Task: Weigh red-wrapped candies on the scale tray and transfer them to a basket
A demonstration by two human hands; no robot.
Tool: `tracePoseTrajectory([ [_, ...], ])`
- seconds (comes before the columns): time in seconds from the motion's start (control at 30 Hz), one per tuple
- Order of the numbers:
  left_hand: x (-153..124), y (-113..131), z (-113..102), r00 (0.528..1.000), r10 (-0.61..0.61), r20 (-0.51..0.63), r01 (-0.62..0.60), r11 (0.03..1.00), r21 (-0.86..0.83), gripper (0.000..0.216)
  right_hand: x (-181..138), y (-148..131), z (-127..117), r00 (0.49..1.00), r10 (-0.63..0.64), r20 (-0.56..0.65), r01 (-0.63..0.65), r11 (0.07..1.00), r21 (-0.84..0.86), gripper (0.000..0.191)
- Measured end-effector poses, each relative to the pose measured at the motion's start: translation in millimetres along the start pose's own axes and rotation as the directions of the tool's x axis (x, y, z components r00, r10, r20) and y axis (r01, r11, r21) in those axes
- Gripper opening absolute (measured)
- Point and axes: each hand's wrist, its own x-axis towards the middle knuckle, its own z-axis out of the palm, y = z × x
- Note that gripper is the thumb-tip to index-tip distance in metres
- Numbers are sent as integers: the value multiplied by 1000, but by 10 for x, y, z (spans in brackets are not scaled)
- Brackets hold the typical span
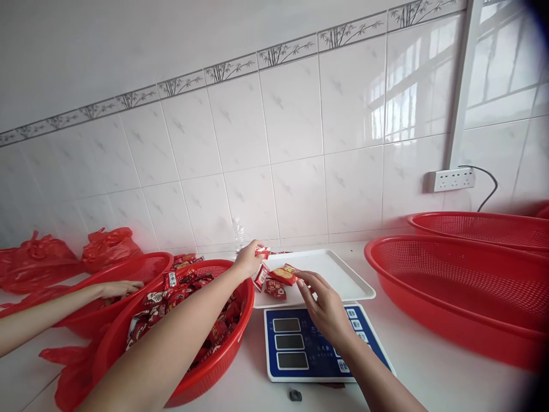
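Observation:
My left hand (249, 261) is closed on a small red-and-white snack packet (262, 251) above the left side of the white weighing tray (343, 280). Between thumb and fingers, my right hand (321, 302) pinches the edge of a red biscuit packet (283, 275) with a round biscuit printed on it. Beneath these lie red snack packets (275, 289) on the tray. The blue weighing scale (317, 343) has three dark display windows, and my right forearm covers part of its keys. Under my left arm stands a red basket (245, 303) filled with wrapped snacks.
A co-worker's hand (122, 289) reaches into another red basket (158, 263) at the left. Red plastic bags (111, 249) sit behind it. Large red baskets (437, 292) stand at the right, below a wall socket (453, 179). A clear bottle (238, 233) is near the wall.

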Motion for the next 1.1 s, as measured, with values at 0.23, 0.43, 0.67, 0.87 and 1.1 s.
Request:
tracePoseTrajectory([
  [0.23, -29, -35, 6, 995, 91, 36, -92, 994, 49, 23, 7, -23, -9, 1000, -15, -16, 14, 1000, -8, 33],
  [0.43, -99, -60, 79, 930, 179, 322, -190, 982, 2, 29, 3, -10, 1, 1000, -9, -3, 9, 1000, 11, 34],
  [0.67, -174, 14, 77, 903, 121, 413, -183, 976, 115, 37, 8, -12, -6, 1000, -8, -4, 8, 1000, 10, 33],
  [0.87, -216, 76, 158, 850, 193, 490, -265, 961, 80, 38, 16, 18, -8, 1000, -15, -18, 14, 1000, -26, 33],
  [1.1, -225, 141, 225, 720, 343, 603, -352, 930, -109, 63, 59, 119, -37, 1000, -16, -21, 9, 962, -274, 35],
])
